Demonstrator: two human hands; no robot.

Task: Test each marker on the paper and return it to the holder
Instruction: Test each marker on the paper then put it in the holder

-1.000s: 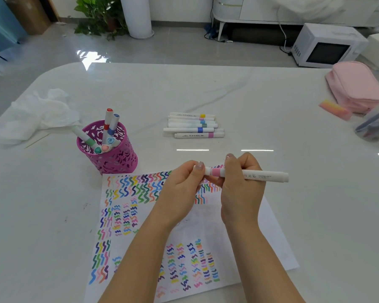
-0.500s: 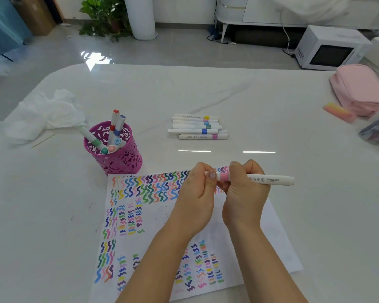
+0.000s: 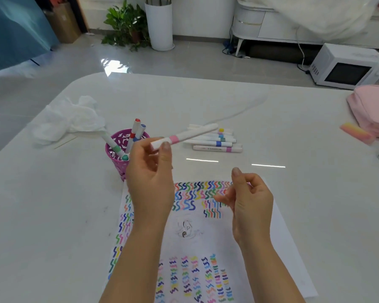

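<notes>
My left hand (image 3: pixel 150 182) holds a white marker with a pink band (image 3: pixel 184 136), capped, raised and slanting up to the right, close to the purple cut-out holder (image 3: pixel 116 158). Several markers stand in that holder. My right hand (image 3: pixel 248 202) hovers over the paper (image 3: pixel 206 232) with fingers loosely curled and nothing in it. The paper lies in front of me, covered with rows of coloured squiggles. Several more white markers (image 3: pixel 214 141) lie side by side on the table beyond the paper.
A crumpled white tissue (image 3: pixel 68 121) lies left of the holder. At the right edge are a pink pouch (image 3: pixel 372 108) and a pink-orange eraser (image 3: pixel 356 132). The white table (image 3: pixel 293 149) ends at the far side; a microwave (image 3: pixel 348 66) sits on the floor beyond.
Both hands gripped the pink-banded marker level over the paper before. Now my right hand has let go and my left hand has carried the marker up and left toward the holder.
</notes>
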